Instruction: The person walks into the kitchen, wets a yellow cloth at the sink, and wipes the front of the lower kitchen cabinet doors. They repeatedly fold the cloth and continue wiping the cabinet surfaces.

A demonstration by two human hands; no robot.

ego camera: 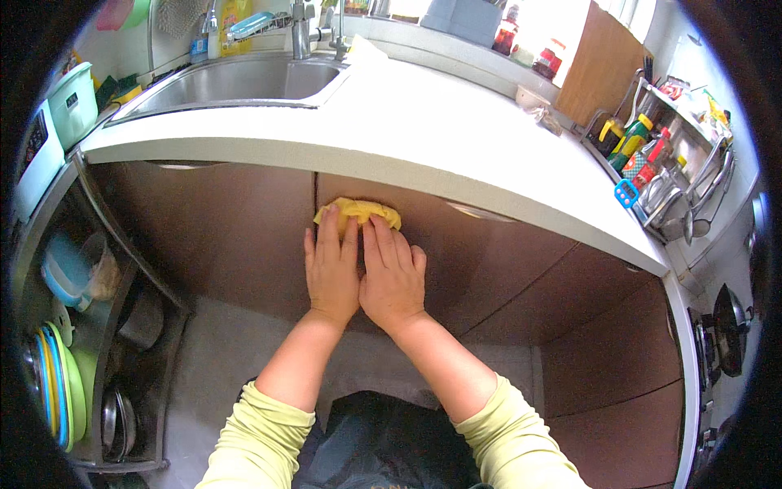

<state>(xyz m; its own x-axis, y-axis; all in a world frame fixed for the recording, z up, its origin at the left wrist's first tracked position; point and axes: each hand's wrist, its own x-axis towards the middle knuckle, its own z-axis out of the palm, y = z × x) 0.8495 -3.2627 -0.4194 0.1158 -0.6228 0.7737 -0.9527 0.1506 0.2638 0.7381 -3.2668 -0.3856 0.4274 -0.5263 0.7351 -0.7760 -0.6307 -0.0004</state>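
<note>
A folded yellow cloth (358, 206) lies against the brown cabinet door (421, 195), just under the white countertop's front edge (293, 150). It reaches across the narrow seam between two door panels. My left hand (332, 266) presses on the cloth's left part, fingers extended upward. Beside it, my right hand (392, 269) holds the right part with its fingertips. Both thumbs come close together in the middle. How far the fingers curl around the fabric is partly hidden.
A steel sink (244, 82) with a faucet (301, 30) is set in the counter. On the right stands a rack (666, 104) of bottles and ladles, with a wok (727, 336) nearer. Lower left, a shelf (131, 275) holds colourful basins (70, 385). Grey floor (214, 354) lies below.
</note>
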